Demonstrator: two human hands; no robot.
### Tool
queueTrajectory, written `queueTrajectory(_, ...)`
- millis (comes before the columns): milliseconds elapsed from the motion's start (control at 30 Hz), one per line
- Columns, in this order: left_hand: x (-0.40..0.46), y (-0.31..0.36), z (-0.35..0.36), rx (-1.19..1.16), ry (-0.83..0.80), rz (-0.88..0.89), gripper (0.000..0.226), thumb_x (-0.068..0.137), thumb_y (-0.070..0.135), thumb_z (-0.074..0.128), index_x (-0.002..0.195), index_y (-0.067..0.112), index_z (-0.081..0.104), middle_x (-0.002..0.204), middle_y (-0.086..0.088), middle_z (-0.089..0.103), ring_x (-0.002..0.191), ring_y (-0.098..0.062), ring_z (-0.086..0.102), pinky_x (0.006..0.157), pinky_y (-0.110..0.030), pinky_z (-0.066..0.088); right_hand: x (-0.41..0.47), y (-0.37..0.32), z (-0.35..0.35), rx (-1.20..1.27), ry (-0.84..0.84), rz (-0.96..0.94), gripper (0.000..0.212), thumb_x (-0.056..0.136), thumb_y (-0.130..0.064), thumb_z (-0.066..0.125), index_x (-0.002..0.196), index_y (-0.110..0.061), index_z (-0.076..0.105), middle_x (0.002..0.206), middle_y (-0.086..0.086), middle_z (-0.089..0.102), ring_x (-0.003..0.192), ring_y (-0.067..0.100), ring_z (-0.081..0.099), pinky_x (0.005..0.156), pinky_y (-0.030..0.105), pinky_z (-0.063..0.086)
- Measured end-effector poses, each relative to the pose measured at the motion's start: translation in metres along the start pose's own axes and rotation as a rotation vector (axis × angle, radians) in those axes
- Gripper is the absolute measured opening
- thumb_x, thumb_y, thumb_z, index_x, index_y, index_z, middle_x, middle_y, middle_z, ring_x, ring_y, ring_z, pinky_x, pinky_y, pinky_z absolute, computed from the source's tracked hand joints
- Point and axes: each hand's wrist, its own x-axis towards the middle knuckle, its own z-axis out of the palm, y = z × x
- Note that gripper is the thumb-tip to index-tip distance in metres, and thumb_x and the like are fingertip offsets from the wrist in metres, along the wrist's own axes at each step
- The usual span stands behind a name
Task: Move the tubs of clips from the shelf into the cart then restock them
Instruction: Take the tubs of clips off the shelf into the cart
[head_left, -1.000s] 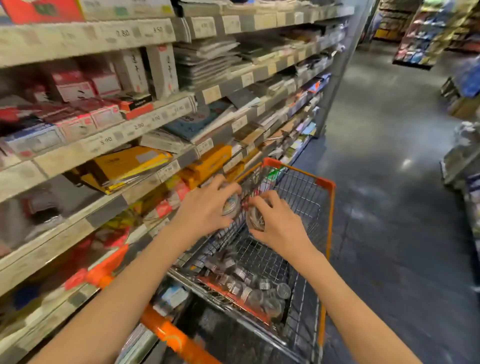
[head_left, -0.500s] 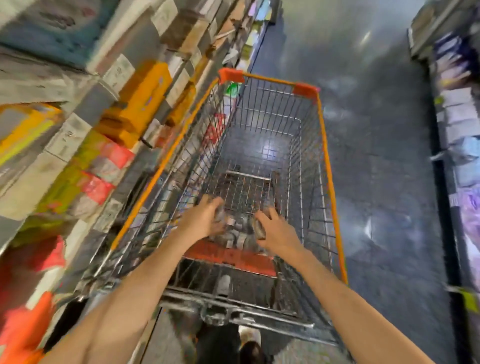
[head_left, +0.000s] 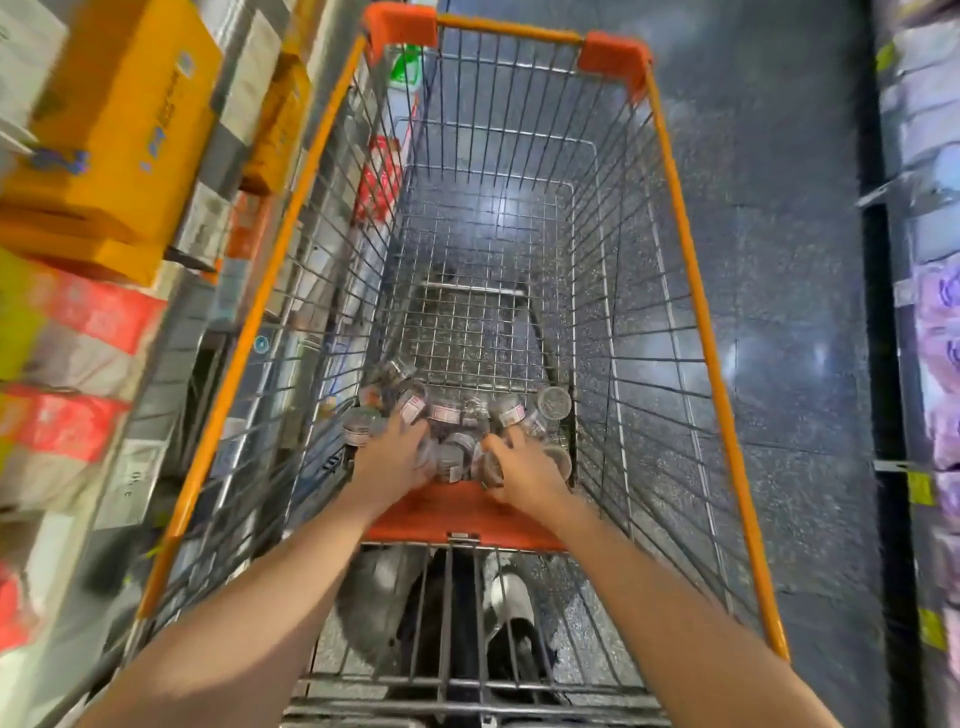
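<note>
Both hands are reaching down into the cart (head_left: 691, 291), into the pile of tubs (head_left: 457, 421) lying at the near end of the basket, at about 6 o'clock of its floor, just ahead of the orange seat flap (head_left: 462, 514). The left hand (head_left: 389, 462) is lying over the left side of the pile, fingers curving down onto the tubs; whether it is gripping one or merely resting on them I cannot tell. The right hand (head_left: 524, 467) is lying over the right side, fingers spreading among the tubs, and its grip is likewise hidden.

Risks, as I judge them: the tubs are small, round and lying loosely on their sides, so any released carelessly could be rolling off toward 12 o'clock along the wire floor, or a lid could be popping open and spilling clips through the mesh. The pile is also sitting against the flap, so a tub could be wedging beside it.

Count: two hands, one cart, and roughly a dozen tubs, though blur and overlap are making an exact count impossible. The shelf (head_left: 171, 332) of boxed goods is standing at 9 o'clock
</note>
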Motion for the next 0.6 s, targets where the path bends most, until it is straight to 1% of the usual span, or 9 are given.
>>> queueTrajectory(33,0.001,-0.003,0.003,-0.018,-0.013,-0.005,0.045,0.083,0.034,0.065,0.119,0.017,0.044,0.125,-0.006,0.039,0.106,-0.025,0.054,0.084,-0.033,0.050,0.001,0.001,0.002,-0.012,-0.013,0.003,0.070,0.078,-0.025,0.073,0.136,-0.022,0.033,0.139,0.011,0.031,0.121,0.032,0.044,0.096,0.042,0.048)
queueTrajectory(100,0.002,-0.008,0.007,-0.034,-0.069,-0.025,0.059,0.076,0.032,0.074,0.122,0.018,0.040,0.131,-0.007,0.036,0.115,-0.028,0.049,0.092,-0.040,0.048,0.002,0.005,0.006,-0.020,-0.039,0.017,0.072,0.079,-0.027,0.072,0.138,-0.023,0.030,0.139,0.012,0.031,0.126,0.033,0.039,0.100,0.046,0.044)
queueTrajectory(167,0.003,-0.009,0.011,-0.023,-0.115,-0.032,0.069,0.071,0.038,0.077,0.125,0.021,0.037,0.139,-0.008,0.030,0.123,-0.032,0.044,0.095,-0.043,0.048,0.001,0.009,0.008,-0.012,-0.065,0.046,0.072,0.081,-0.029,0.070,0.141,-0.024,0.029,0.144,0.013,0.025,0.132,0.034,0.031,0.102,0.047,0.042)
queueTrajectory(233,0.003,-0.008,0.013,0.016,-0.146,-0.037,0.072,0.071,0.045,0.075,0.128,0.024,0.036,0.143,-0.008,0.026,0.126,-0.034,0.039,0.094,-0.043,0.048,-0.002,0.013,0.010,-0.010,-0.087,0.072,0.071,0.085,-0.030,0.065,0.143,-0.023,0.026,0.151,0.012,0.017,0.137,0.035,0.024,0.103,0.047,0.042)
queueTrajectory(333,0.003,-0.004,0.015,0.066,-0.147,-0.020,0.069,0.074,0.045,0.072,0.131,0.026,0.037,0.143,-0.006,0.030,0.128,-0.028,0.037,0.093,-0.038,0.047,-0.006,0.019,0.011,-0.008,-0.085,0.081,0.070,0.088,-0.032,0.060,0.146,-0.024,0.023,0.156,0.009,0.010,0.141,0.033,0.017,0.107,0.047,0.037)
queueTrajectory(400,0.003,0.002,0.016,0.072,-0.136,0.013,0.069,0.074,0.046,0.071,0.133,0.027,0.039,0.138,-0.003,0.035,0.124,-0.024,0.041,0.093,-0.037,0.048,-0.010,0.022,0.010,-0.009,-0.068,0.070,0.066,0.089,-0.035,0.059,0.145,-0.023,0.025,0.155,0.006,0.013,0.142,0.030,0.016,0.109,0.046,0.033)
queueTrajectory(467,0.001,0.010,0.015,0.050,-0.159,0.025,0.071,0.076,0.045,0.069,0.137,0.028,0.036,0.135,0.000,0.037,0.124,-0.021,0.041,0.095,-0.038,0.047,-0.014,0.023,0.009,-0.009,-0.035,0.062,0.063,0.088,-0.036,0.059,0.143,-0.022,0.030,0.154,0.004,0.018,0.141,0.025,0.020,0.109,0.045,0.031)
queueTrajectory(533,-0.001,0.020,0.015,0.018,-0.169,0.024,0.071,0.077,0.041,0.068,0.139,0.029,0.035,0.135,0.002,0.039,0.124,-0.019,0.040,0.096,-0.038,0.046,-0.018,0.024,0.006,-0.026,0.000,0.047,0.061,0.088,-0.038,0.059,0.140,-0.021,0.033,0.152,0.004,0.023,0.139,0.023,0.024,0.109,0.045,0.029)
queueTrajectory(600,-0.005,0.027,0.012,-0.004,-0.161,0.030,0.068,0.079,0.039,0.066,0.139,0.031,0.035,0.136,0.002,0.041,0.123,-0.018,0.041,0.097,-0.042,0.045,-0.023,0.024,0.003,-0.045,0.029,0.027,0.060,0.088,-0.040,0.059,0.139,-0.020,0.036,0.151,0.004,0.027,0.139,0.022,0.025,0.110,0.044,0.027)
